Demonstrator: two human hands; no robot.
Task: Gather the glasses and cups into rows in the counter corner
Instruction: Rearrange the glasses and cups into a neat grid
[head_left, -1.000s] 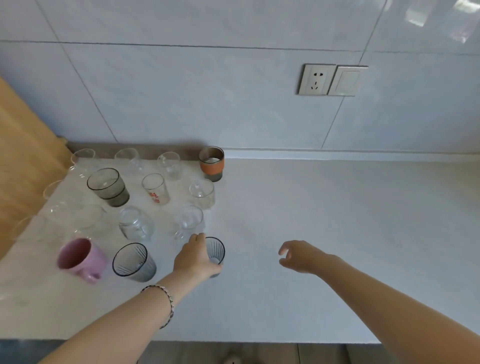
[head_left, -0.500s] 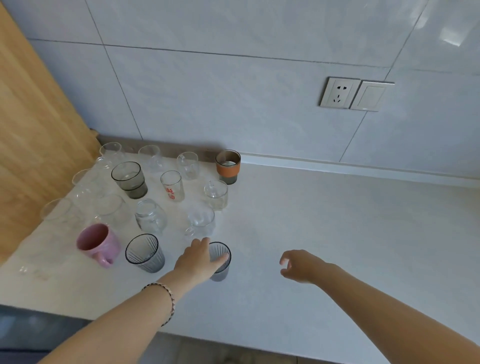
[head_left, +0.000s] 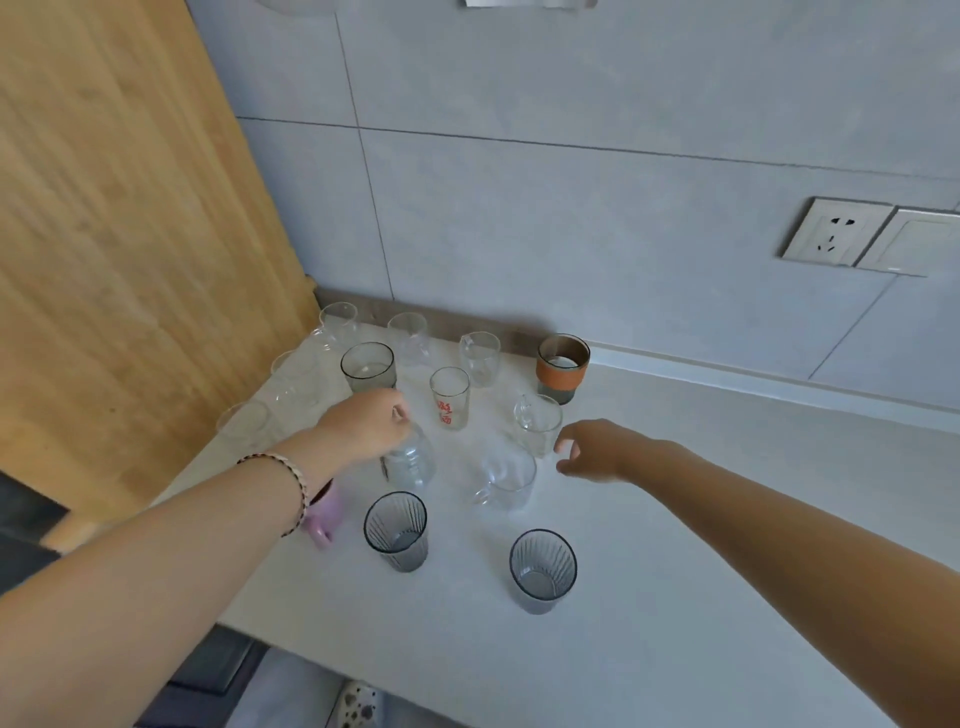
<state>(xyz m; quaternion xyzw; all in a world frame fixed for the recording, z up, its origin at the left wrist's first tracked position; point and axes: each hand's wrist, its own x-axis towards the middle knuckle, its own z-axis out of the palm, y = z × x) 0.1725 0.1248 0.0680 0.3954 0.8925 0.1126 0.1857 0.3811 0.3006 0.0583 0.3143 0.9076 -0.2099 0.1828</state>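
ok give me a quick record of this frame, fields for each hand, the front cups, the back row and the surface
left hand: fingers curled at the rim of a clear glass; grip unclear
right hand: loosely open, holds nothing, close to a clear mug
front: ribbed grey glass and second ribbed grey glass, upright, apart
pink mug: partly hidden by the left forearm
back row: clear glasses, then an orange-banded cup
surface: pale counter, wooden panel on its left
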